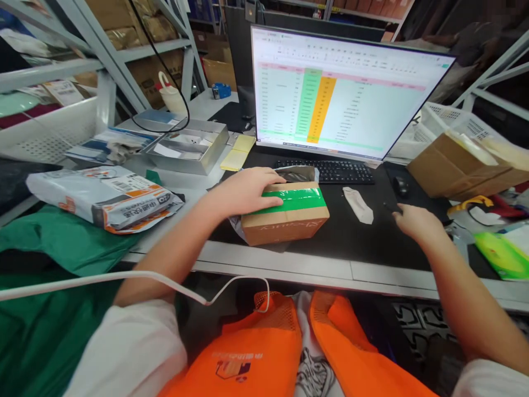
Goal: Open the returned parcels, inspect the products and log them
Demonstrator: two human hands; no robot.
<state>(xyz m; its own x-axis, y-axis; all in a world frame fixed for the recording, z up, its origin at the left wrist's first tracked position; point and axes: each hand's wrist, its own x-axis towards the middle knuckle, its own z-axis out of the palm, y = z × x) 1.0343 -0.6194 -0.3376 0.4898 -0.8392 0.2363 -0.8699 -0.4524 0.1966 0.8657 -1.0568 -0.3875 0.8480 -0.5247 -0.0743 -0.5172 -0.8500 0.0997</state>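
Observation:
A small cardboard box (289,220) sealed with green tape lies on the black desk mat (355,237), partly inside a grey plastic mailer bag (300,173). My left hand (243,190) rests flat on the box's top left, fingers spread over the tape. My right hand (415,220) hovers low over the mat to the right of the box, fingers loosely curled, close to a small dark object and a black mouse (400,186). A folded white slip (359,205) lies between box and right hand.
A monitor (343,91) showing a spreadsheet stands behind a black keyboard (330,171). A printed courier bag (103,196) and a metal tray (185,146) sit at left, over green bags (61,242). An open carton (458,165) stands at right. A white cable (124,278) crosses my lap.

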